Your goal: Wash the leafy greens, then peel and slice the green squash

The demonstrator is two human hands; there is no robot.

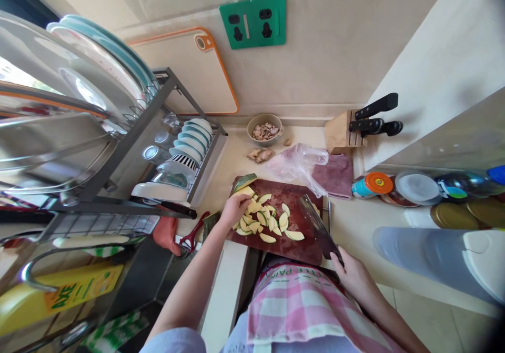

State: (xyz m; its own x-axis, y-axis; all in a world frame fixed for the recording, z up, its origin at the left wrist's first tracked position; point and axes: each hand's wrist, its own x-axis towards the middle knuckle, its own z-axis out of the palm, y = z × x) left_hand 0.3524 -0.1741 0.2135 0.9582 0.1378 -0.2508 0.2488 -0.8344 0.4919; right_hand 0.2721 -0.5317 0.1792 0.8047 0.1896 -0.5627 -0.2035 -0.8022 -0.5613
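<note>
My left hand (235,209) is over the left side of a dark red cutting board (303,248), fingers bent together on a pale zucchini piece (245,191); its fingertips are partly hidden. Cut zucchini slices (262,218) with green skin edges lie scattered across the board's middle. A larger green-skinned zucchini chunk (244,180) rests at the far left corner, and another chunk (211,224) is beside the board, left of my forearm. Wrapped round a cleaver's handle is my right hand (347,269). The cleaver (317,227) slants over the board's right side, apart from the slices.
Behind the board are a bowl of sliced pieces (265,130), ginger (260,155), a plastic bag (302,163) and a purple cloth (334,177). A knife block (340,129) and jars (373,184) stand right. A dish rack (169,87), red peeler (193,235) and sink (142,274) are left.
</note>
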